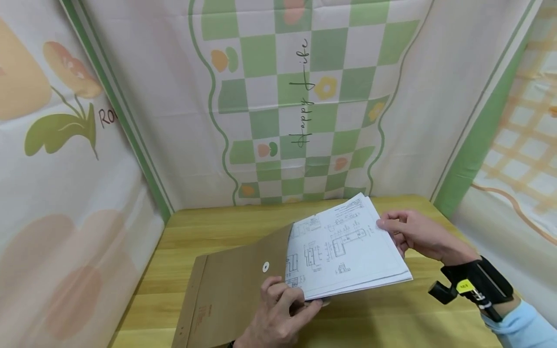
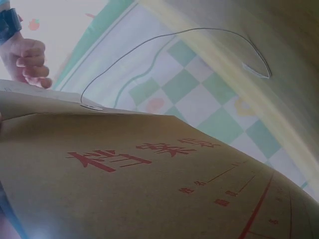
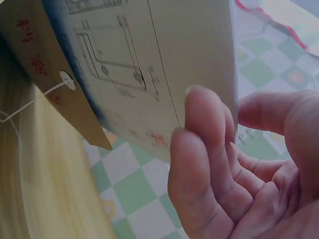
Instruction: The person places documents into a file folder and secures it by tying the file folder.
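A brown kraft-paper document envelope [image 1: 235, 290] is held tilted over the table, its mouth toward the right. White sheets of paper [image 1: 348, 256] with technical line drawings stick far out of that mouth. My left hand [image 1: 280, 311] grips the envelope at the near corner of its mouth, fingers curled on top and thumb toward the right. At the sheets' outer edge, my right hand [image 1: 413, 234] pinches the stack between thumb and fingers. Red Chinese print covers the envelope's underside [image 2: 129, 189] in the left wrist view. The sheets' inner ends are hidden inside the envelope.
A white string [image 2: 199, 29] hangs loose from the button [image 3: 68, 80] on the envelope. Beneath lies a wood-grain table [image 1: 217, 229]. Printed curtains [image 1: 304, 121] enclose it at the back and both sides. A black camera strap [image 1: 478, 282] circles the right wrist.
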The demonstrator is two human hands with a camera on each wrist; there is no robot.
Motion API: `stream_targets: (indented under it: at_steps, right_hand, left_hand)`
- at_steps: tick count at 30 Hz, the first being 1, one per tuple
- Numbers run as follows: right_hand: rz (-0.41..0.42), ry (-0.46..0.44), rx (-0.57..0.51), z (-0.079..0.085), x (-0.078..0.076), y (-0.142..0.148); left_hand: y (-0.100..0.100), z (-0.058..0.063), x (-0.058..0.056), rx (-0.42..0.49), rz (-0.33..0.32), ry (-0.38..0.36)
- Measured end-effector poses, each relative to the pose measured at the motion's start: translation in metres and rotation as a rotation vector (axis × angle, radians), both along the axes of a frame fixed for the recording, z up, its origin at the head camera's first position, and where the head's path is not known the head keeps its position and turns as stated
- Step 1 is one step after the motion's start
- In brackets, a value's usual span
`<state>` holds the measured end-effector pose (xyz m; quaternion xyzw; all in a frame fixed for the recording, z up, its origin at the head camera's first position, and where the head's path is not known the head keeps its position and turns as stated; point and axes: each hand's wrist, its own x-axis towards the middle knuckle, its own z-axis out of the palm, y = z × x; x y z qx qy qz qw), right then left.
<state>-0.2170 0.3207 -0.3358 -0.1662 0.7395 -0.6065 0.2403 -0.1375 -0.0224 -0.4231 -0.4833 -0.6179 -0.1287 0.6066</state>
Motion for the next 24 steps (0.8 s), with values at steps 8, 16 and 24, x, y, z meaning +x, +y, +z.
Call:
stream_targets:
  at_steps: [8,16,24]
  right_hand:
    - [-0.006,0.051,0.066,0.008,0.007,-0.008]
    - [0.034,-0.026,-0.062,0.005,0.006,-0.008]
    - [0.069,-0.047,-0.141,-0.001,0.004,-0.015]
  left_hand:
    - [0.001,0.000,0.000,0.010,0.002,-0.002]
    - [0.001,0.001,0.001,0.006,-0.001,-0.019]
    - [0.001,0.000,0.004,-0.012,0.005,-0.063]
